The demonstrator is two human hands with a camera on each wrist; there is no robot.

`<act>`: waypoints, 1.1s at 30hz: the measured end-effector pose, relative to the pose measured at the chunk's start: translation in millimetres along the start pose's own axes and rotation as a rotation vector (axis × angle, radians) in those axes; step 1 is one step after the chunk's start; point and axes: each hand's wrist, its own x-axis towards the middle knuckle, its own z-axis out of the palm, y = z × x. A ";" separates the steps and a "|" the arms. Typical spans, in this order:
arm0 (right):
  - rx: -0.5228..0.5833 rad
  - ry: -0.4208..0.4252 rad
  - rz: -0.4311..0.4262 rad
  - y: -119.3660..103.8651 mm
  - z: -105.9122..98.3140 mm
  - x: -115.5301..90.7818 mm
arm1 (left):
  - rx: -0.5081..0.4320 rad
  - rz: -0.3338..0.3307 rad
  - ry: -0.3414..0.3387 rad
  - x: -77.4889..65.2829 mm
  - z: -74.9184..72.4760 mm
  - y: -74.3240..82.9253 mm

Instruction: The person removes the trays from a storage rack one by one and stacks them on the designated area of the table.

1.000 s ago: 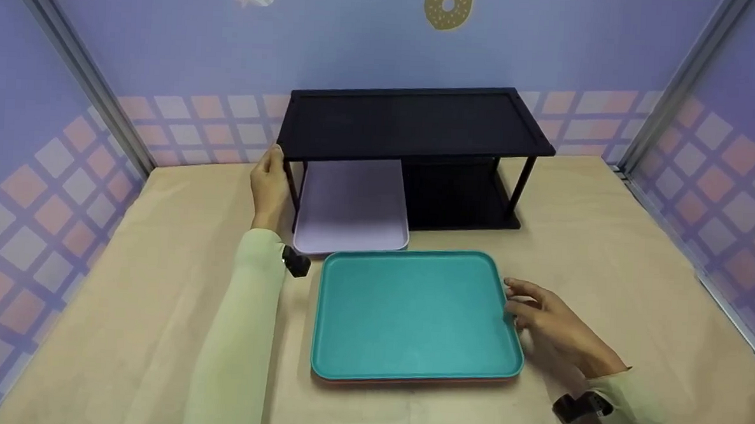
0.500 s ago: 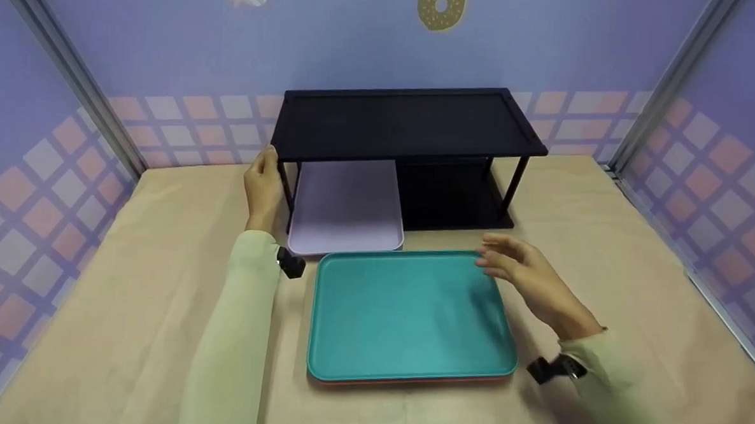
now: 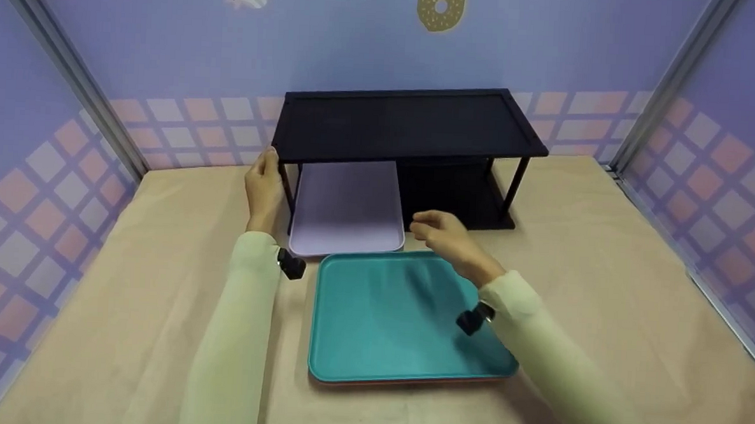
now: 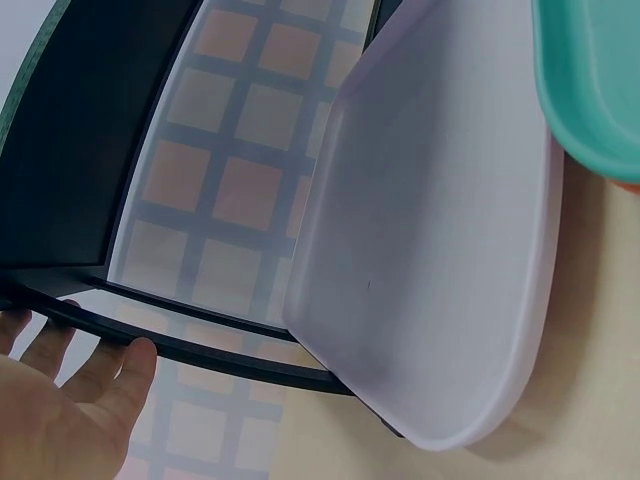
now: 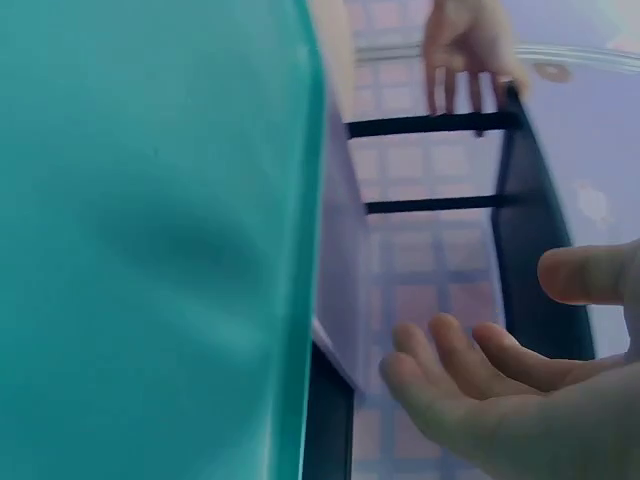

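Note:
In the head view a black two-tier rack (image 3: pixel 413 125) stands at the back. My left hand (image 3: pixel 264 185) holds its front left post near the top corner; the left wrist view shows the fingers (image 4: pixel 92 368) at that post (image 4: pixel 230 358). A lilac tray (image 3: pixel 349 207) lies on the left of the lower shelf, its near end past the shelf's front edge. My right hand (image 3: pixel 446 240) is in the air beside the lilac tray's near right corner, fingers loosely bent and holding nothing. In front lies a teal tray (image 3: pixel 385 327), partly hidden by the right forearm.
An orange-red tray edge (image 3: pixel 408 381) shows beneath the teal tray. The lower shelf's bare right part (image 3: pixel 448 193) lies beside the lilac tray. Beige cloth (image 3: pixel 158 279) covers the table, with patterned panels (image 3: pixel 359 39) around it.
My right hand has left the teal tray's right edge and moved up and left over it towards the lilac tray. The left hand stays at the rack post; the trays lie as before.

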 end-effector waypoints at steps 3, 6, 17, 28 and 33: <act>-0.094 0.007 0.033 2.6 10.7 10.9 | 0.016 -0.013 0.001 -1.6 -1.4 -0.9; -0.165 0.010 0.071 5.5 20.0 19.2 | 0.023 -0.026 0.008 -3.3 -1.4 -1.3; -0.357 -0.018 0.163 1.1 35.6 32.7 | 0.022 -0.005 0.007 -1.4 -1.6 -0.9; -0.079 -0.040 0.204 1.5 29.0 34.5 | -0.012 0.005 0.013 -1.6 -0.4 0.2; 0.329 0.024 0.209 -2.1 36.9 34.7 | 0.001 -0.002 0.013 -2.4 0.4 1.3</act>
